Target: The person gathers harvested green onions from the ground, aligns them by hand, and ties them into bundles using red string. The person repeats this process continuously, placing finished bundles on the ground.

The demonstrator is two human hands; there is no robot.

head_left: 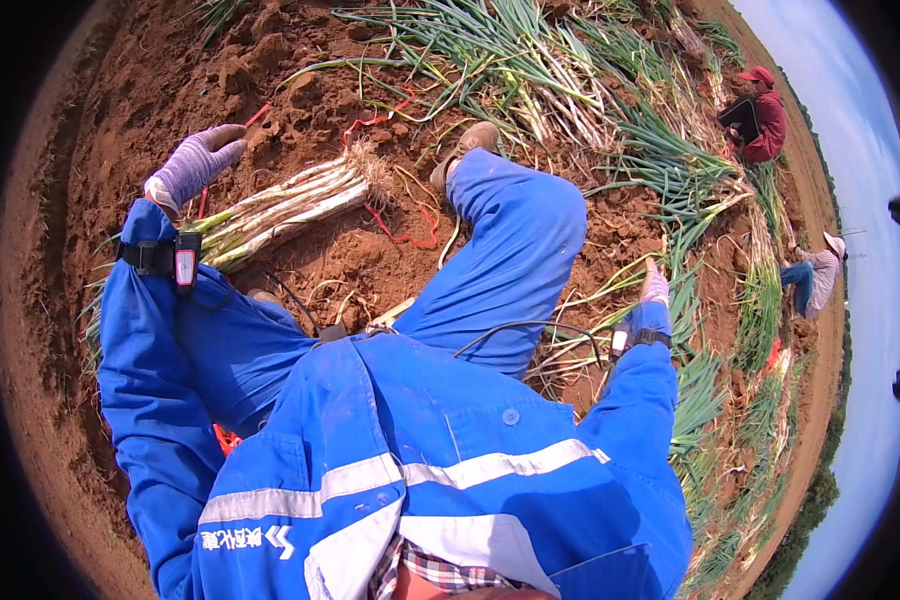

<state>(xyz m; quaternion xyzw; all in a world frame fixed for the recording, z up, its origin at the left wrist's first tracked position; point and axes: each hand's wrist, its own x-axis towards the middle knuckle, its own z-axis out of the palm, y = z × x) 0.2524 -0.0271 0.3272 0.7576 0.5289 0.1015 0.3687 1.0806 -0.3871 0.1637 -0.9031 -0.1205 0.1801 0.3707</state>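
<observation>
My left hand (202,161), in a knitted glove, is above the soil at the left, just beyond a bundle of long green onions (292,202). Its fingers point towards a short red strip (257,114); whether they touch anything is unclear. The bundle lies on the ground with its roots towards my bent leg, and red string (405,238) lies loose beside the roots. My right hand (654,285), also gloved, reaches out at the right beside green onion leaves (630,274). Its fingers are mostly hidden, and its grip cannot be made out.
Loose green onions (555,82) lie in a heap beyond my foot. More onions (761,277) form a long row at the right. A person in red (765,124) and a person in a pale hat (817,277) are beside that row. Clods (270,52) cover the soil.
</observation>
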